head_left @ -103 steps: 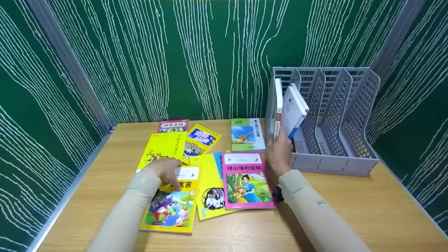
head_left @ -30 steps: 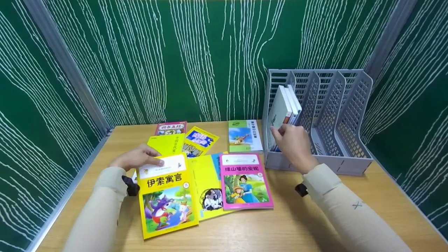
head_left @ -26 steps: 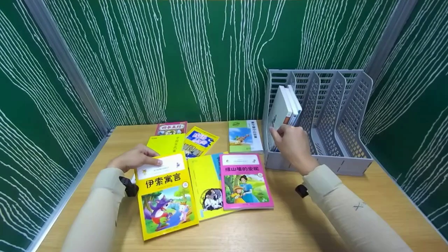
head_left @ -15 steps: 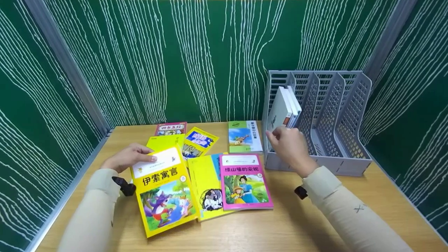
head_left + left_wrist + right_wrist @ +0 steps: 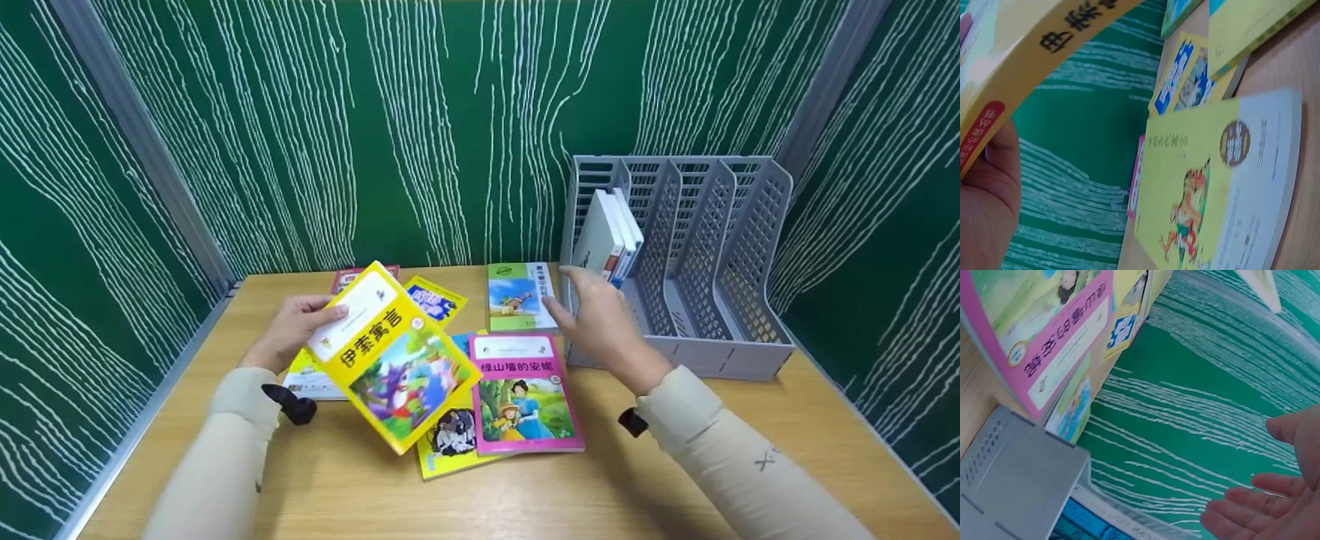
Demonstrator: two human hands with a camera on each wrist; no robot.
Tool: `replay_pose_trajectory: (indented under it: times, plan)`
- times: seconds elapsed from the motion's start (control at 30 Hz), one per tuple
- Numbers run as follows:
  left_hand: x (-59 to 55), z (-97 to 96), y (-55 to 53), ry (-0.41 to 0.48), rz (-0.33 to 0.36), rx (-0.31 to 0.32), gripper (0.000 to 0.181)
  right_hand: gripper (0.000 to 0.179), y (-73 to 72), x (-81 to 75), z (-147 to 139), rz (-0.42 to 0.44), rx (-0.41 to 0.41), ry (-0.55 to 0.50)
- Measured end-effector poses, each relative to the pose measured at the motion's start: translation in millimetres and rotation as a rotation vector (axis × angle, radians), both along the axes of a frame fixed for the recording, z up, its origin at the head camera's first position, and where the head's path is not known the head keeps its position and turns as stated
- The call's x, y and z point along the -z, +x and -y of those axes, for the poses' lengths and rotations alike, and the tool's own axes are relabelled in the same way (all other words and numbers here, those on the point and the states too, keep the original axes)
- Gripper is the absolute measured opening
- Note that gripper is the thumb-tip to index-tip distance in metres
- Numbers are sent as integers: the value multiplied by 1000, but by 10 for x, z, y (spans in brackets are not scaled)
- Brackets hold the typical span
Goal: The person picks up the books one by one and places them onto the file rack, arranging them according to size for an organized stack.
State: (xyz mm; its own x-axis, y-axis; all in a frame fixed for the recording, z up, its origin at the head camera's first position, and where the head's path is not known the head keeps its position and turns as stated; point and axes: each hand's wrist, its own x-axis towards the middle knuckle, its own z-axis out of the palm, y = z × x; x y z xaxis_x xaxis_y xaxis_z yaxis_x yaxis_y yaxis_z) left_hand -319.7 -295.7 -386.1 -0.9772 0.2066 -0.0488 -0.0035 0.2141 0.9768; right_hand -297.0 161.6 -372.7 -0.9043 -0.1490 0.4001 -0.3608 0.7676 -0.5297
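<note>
My left hand [image 5: 292, 330] grips a yellow picture-cover book [image 5: 405, 375] by its top end, thumb on the cover. The book is lifted and tilted, its lower corner overlapping the books at centre; the left wrist view shows its spine [image 5: 994, 84] above the fingers. My right hand [image 5: 604, 322] is at the front of the leftmost slot of a grey file rack [image 5: 750, 356]. Its fingers are spread and hold nothing, as the right wrist view confirms. White-covered books [image 5: 600, 232] lean in that slot behind it.
A pink book [image 5: 525, 409] overlaps a yellow one [image 5: 454, 439] at centre. Left of them lie a yellow tiger-cover book [image 5: 1185, 185], a yellow-and-blue book [image 5: 435, 296] and a red-edged book [image 5: 345, 277]. A green-and-white book [image 5: 517, 300] lies left of the rack.
My left hand has lifted the yellow book and swung its lower end rightward. My right hand has let go of the white book, now leaning in the rack, and its fingers have spread.
</note>
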Motion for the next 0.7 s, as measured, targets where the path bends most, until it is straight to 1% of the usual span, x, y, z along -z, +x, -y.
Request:
replay_pose_trajectory:
  times: [0.17, 0.23, 0.33, 0.43, 0.5, 0.57, 0.7]
  plan:
    - [45, -258, -23, 33, -66, -83, 47, 63, 91, -50, 82, -59, -27, 32]
    - [56, -370, -24, 48, -80, -125, 46, 64, 135, -72, 110, -78, -40, 40]
    - [61, -538, -20, 83, -76, -190, 48, 65, 197, -95, 155, -102, -71, 46]
    - [63, -708, -3, 128, -56, -268, 48, 65, 257, -99, 202, -132, -106, 56]
    - [63, -811, 6, 146, -48, -309, 48, 66, 300, -108, 238, -152, -128, 66]
    - [60, -916, 17, 169, -47, -340, 46, 66, 348, -120, 272, -168, -146, 80]
    - [38, -1125, 57, 216, -65, -374, 41, 68, 447, -144, 339, -173, -178, 111]
